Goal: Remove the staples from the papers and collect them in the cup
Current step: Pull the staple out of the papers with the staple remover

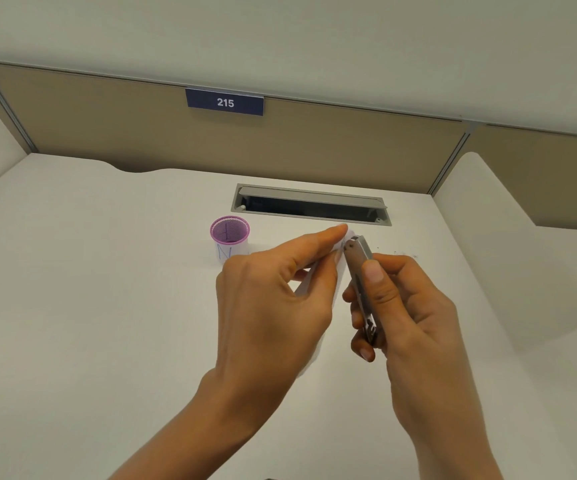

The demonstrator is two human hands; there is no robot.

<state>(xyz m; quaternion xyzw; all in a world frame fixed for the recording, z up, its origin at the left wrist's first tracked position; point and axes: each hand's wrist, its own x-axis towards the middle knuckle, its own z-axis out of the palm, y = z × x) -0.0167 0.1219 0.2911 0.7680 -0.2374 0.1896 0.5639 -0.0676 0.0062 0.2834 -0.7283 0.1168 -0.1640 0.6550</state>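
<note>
Mid-task: prying at a staple, cup waiting.
My left hand [273,299] pinches the thin white papers [340,268] at one corner; my right hand [408,313] is clamped on the slim grey metal staple remover [360,268], tip at that corner. Purple mesh cup [230,233] stands near on the smooth desk [89,306], contents unclear; specks beyond, maybe staples.

- Bright, even indoor light, soft and slightly warm, without harsh glare.
- Faint, diffuse shadow on the white desk [107,306] beneath the left hand [273,303] and right hand [408,317], centre of frame.
- Strong wide-angle bending: partition [315,143] edge bowed across the upper frame, corners stretched.
- Mild softness throughout; white papers [340,268] nearly blending into the desk, edges hard to make out.
</note>
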